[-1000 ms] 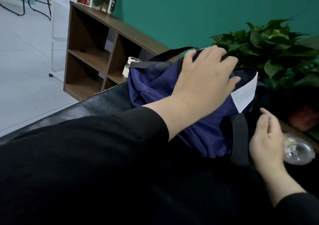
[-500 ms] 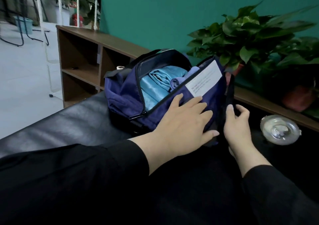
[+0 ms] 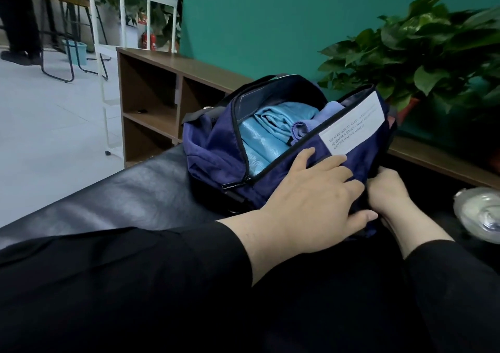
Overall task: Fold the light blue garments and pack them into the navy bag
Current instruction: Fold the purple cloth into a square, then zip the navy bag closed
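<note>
The navy bag (image 3: 216,147) lies on a black padded surface (image 3: 108,198) with its zip open. Folded light blue garments (image 3: 270,125) fill the inside, with a small periwinkle cloth (image 3: 305,129) rolled against them. A white label (image 3: 351,125) is on the bag's front panel. My left hand (image 3: 311,198) lies flat on that front panel with its fingers spread and straight. At the bag's near right corner, my right hand (image 3: 389,193) grips the fabric, its fingertips hidden behind the bag and my left hand.
A brown wooden shelf unit (image 3: 151,95) runs behind the bag along a teal wall. A leafy potted plant (image 3: 422,49) stands at the back right. A clear glass dish (image 3: 481,214) sits at the right edge. A white rack (image 3: 108,55) and a person's legs (image 3: 19,14) are far left.
My left hand came off the top of the bag and now presses its front panel, showing the open zip and garments. My right hand moved in and took hold of the bag's right corner.
</note>
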